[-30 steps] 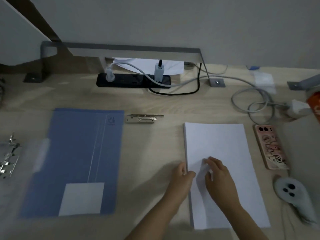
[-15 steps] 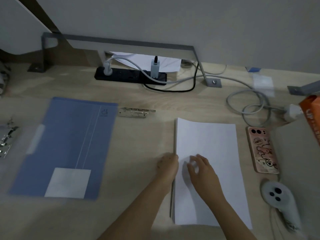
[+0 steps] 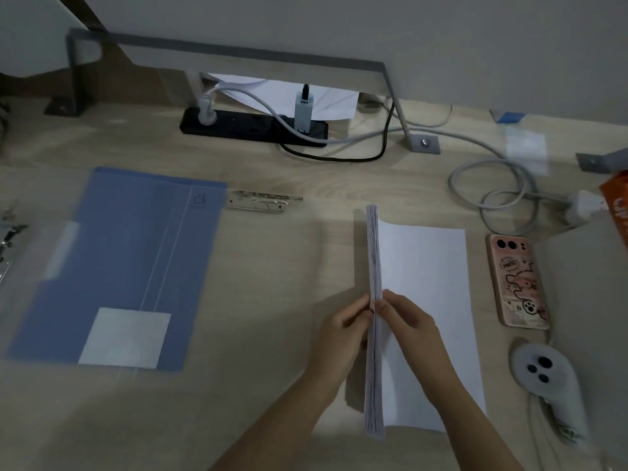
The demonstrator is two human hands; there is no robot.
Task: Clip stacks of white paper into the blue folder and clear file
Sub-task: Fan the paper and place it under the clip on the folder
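A stack of white paper stands lifted on its long edge, tilted upright at the middle right of the desk, over more white sheets lying flat. My left hand grips the raised stack from the left and my right hand pinches it from the right. The blue folder lies shut on the left, with a white label at its near corner. A clear file overlaps its left side. A loose metal clip lies past the folder's far right corner.
A pink-cased phone lies right of the paper, with a white controller nearer me. A black power strip and coiled grey cables run along the back. A metal binder mechanism sits at the left edge.
My hands went from resting flat on the paper to gripping part of the stack and raising its left edge until it stands upright. The camera view shifted slightly.
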